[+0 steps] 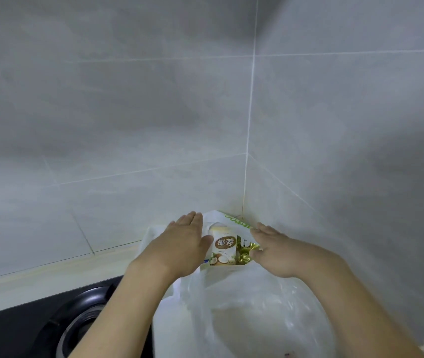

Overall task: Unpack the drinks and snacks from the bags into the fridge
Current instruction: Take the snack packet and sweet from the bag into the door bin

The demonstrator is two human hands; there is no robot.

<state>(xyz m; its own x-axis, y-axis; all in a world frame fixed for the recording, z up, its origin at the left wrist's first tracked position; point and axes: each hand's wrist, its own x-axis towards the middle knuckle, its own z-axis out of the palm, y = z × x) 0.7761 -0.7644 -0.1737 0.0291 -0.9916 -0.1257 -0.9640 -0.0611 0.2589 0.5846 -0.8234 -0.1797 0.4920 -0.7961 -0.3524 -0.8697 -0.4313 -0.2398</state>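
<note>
A pale worktop (51, 277) runs into a corner of grey tiled wall (128, 125) with light grout lines. At the lower left a black gas hob (51, 321) is set into the worktop, with a round burner ring showing beside the left forearm.

A white plastic bag (216, 218) stands in the corner, its far edge printed with green lettering and touching the wall. A second, thin clear bag (257, 311) lies slack in front of it, nearer the camera, spreading under both forearms.

Inside the mouth of the white bag stands a drink bottle (225, 246) with a cream label, brown characters and a picture of halved coconuts. It stands about upright, long axis running up and down, cap end toward the wall and label facing the camera. Just to its right lies something in crinkled gold foil (247, 251); what it is cannot be made out.

The left hand (182, 244) lies flat with fingers straight and close together, palm down, on the left side of the bag opening; its thumb touches or nearly touches the left edge of the bottle. The right hand (275, 249) is likewise flat, fingers straight and slightly spread, on the right side of the opening, just beside the gold foil. The bottle sits between the two hands, and neither hand grips it.
</note>
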